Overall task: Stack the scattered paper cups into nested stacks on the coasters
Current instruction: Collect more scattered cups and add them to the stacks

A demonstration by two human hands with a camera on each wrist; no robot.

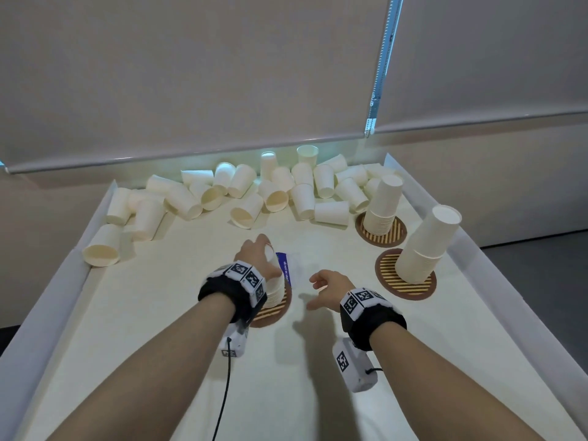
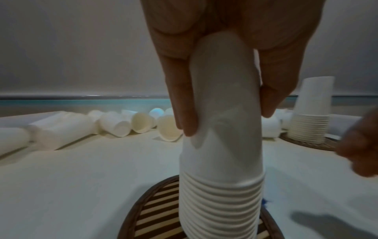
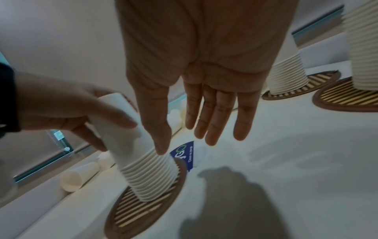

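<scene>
My left hand [image 1: 259,259] grips the top of an upside-down nested stack of white paper cups [image 2: 220,169] that stands on a striped round coaster [image 2: 155,208] near the table's middle. Fingers and thumb wrap the top cup [image 3: 114,119]. My right hand [image 1: 327,289] hovers just right of that stack, fingers straight and spread, holding nothing [image 3: 206,113]. Two taller upside-down stacks [image 1: 383,206] [image 1: 426,246] stand on their own coasters [image 1: 394,232] [image 1: 388,265] at the right. Many loose cups [image 1: 248,192] lie scattered along the table's far edge.
A small blue and white packet [image 1: 288,267] lies flat just behind the left stack. The table [image 1: 178,313] has raised white side walls [image 1: 47,300]. A closed roller blind [image 1: 222,74] hangs behind the far edge. A cable [image 1: 222,396] runs from the left wrist unit.
</scene>
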